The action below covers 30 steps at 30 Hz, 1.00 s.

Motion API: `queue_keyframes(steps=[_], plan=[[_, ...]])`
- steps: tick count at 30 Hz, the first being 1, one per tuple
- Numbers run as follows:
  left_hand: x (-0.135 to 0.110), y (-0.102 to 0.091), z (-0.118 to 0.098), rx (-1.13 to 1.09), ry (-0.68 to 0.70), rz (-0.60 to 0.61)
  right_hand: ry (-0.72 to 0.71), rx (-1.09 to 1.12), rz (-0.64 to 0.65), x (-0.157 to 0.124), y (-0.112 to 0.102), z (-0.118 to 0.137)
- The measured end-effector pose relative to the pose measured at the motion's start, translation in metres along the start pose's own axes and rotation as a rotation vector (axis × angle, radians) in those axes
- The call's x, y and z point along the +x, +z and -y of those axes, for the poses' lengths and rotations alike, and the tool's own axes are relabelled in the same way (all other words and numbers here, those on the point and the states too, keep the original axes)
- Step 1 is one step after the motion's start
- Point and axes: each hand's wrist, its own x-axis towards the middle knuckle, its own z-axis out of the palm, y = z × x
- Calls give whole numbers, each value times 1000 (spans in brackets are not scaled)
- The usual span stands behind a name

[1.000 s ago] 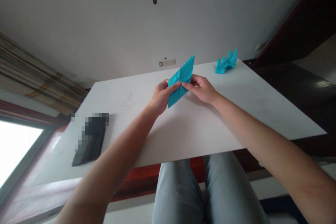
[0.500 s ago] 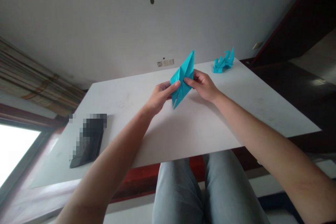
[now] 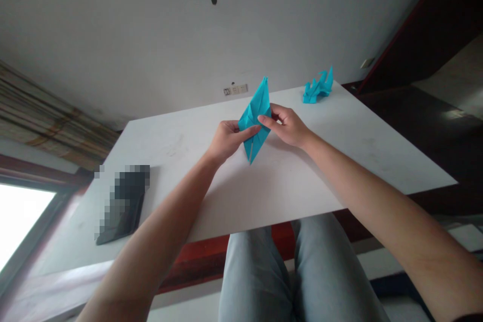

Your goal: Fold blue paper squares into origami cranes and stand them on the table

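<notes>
Pinching a creased, diamond-shaped blue paper [image 3: 260, 102], split toward its near point, the left hand [image 3: 227, 139] and right hand [image 3: 290, 127] grip it over the white table [image 3: 241, 201], whose surface stretches left and right between near and far edges.

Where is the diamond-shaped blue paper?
In the head view, the blue paper is central, held between the left hand and right hand, over the white table, left of the folded blue figure.

No text, label, brand or number can be read. On the dark flat device [image 3: 130, 222] at the lower left of the frame, a pixel mosaic covers much; on the wall sockets [image 3: 235, 89], upper centre, any marking is too small.
</notes>
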Motion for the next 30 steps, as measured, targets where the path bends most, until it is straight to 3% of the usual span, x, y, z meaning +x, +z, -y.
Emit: queue_keyframes(steps=[8,18,30], plan=[[-1,1,0,26,-16,43,42,31,-77,3,-2,5],[3,4,2,-220,-56,-17,92,177,134,2,10,-2],[8,1,4,-115,79,-10,111,224,164,2,7,-13]])
